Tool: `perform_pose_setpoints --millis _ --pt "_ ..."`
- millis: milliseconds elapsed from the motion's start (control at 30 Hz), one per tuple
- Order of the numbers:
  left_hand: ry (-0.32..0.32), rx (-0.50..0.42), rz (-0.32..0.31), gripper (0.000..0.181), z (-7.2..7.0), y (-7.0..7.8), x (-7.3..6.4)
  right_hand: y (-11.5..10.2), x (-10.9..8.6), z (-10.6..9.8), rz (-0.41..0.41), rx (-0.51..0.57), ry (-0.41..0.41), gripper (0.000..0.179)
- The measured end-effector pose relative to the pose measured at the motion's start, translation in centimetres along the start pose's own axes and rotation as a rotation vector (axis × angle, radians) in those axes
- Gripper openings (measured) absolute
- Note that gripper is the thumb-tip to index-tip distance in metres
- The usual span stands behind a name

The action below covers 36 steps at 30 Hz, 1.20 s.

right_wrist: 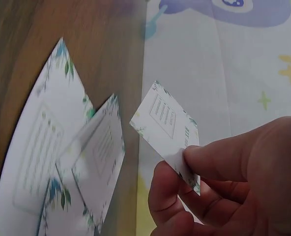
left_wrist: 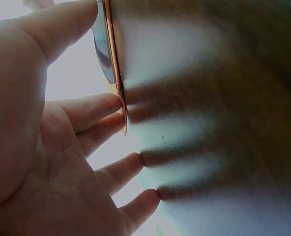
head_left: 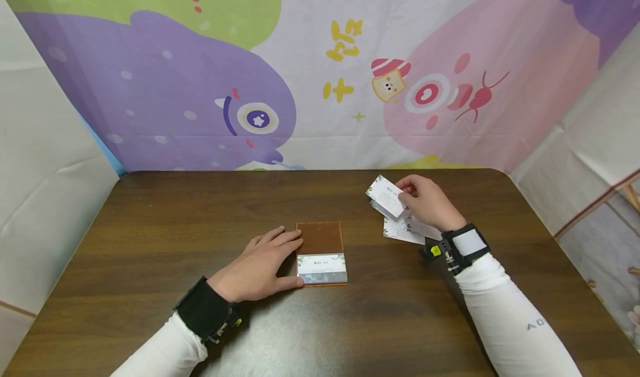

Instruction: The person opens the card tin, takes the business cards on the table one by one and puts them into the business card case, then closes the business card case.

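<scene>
A brown card holder (head_left: 320,237) lies opened flat on the table, with a white printed card (head_left: 321,263) in the clear pocket on its near half. My left hand (head_left: 262,263) rests at the holder's left edge, fingers spread and fairly straight; the left wrist view has fingertips touching that edge and the tabletop. To the right, my right hand (head_left: 427,199) pinches a white card with leaf-patterned corners (right_wrist: 167,128) between thumb and fingers, lifted off the table. Several similar cards (right_wrist: 30,162) lie loosely overlapped below it, partly hidden by the right hand in the head view.
The dark wooden table (head_left: 200,199) ends at the back against a hanging cloth with cartoon figures (head_left: 320,138). Pale fabric panels (head_left: 50,144) stand on both sides. Each wrist wears a black strap (head_left: 204,308) with a small camera.
</scene>
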<state>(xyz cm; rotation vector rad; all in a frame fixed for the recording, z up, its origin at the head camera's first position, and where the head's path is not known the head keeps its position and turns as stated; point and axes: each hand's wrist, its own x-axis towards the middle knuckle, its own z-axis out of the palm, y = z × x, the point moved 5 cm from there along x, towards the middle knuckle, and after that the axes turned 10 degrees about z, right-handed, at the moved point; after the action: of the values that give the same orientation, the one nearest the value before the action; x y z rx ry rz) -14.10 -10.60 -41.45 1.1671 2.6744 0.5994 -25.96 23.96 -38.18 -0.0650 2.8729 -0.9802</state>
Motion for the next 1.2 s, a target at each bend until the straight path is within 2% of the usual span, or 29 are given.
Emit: perform_pose_setpoints --millis 600,1200 --pt "0.002 0.014 -0.006 0.082 0.0 0.0 0.1 -2.8 -1.3 1.9 -0.103 0.020 -0.047 0.019" --pt "0.009 0.029 0.002 0.082 0.0 0.1 0.1 -5.5 -2.8 4.5 -0.181 0.036 -0.149 0.013"
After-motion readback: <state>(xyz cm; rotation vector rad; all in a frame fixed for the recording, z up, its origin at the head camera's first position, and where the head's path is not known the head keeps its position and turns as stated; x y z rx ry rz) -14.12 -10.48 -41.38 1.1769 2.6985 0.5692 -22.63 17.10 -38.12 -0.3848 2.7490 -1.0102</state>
